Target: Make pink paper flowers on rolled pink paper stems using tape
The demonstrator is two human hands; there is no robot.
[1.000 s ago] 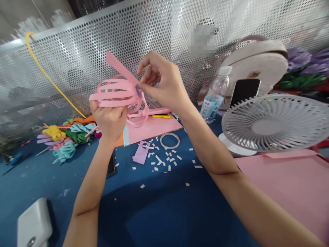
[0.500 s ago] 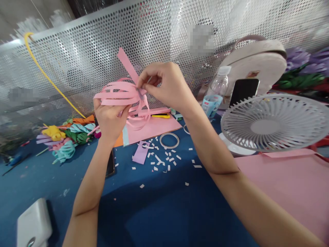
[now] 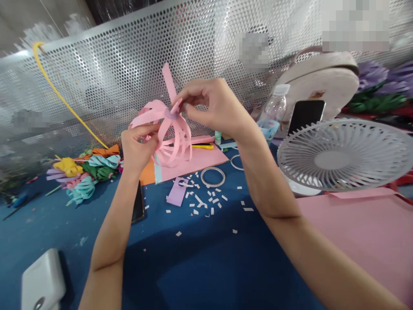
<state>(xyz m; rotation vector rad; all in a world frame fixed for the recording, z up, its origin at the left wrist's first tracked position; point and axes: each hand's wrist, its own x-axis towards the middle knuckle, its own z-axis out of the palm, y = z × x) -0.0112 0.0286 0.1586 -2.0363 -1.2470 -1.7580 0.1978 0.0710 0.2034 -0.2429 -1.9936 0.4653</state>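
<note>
Between my hands hangs a pink paper-strip lantern (image 3: pixel 176 137), its curved strips gathered under a small purple disc at the top. One straight pink strip (image 3: pixel 168 82) sticks up above it. My right hand (image 3: pixel 206 105) pinches the lantern's top beside the disc with thumb and fingertips. On the lantern's left side, my left hand (image 3: pixel 138 144) has its thumb and fingers closed on the strips; part of that grip is hidden behind them. Below lie pink paper sheets (image 3: pixel 200 159) and a yellow cutter (image 3: pixel 203 147).
White paper scraps, a purple paper piece (image 3: pixel 177 192) and a tape ring (image 3: pixel 213 177) lie on the blue table. Colourful paper flowers (image 3: pixel 80 172) sit left, near a white power bank (image 3: pixel 43 280). To the right are a grey fan (image 3: pixel 342 157), a bottle (image 3: pixel 274 107) and a phone (image 3: pixel 306 117).
The lantern has turned and tilted, so its strips now hang downward and the purple disc faces me. The upright strip has swung right. My left hand has shifted its hold slightly.
</note>
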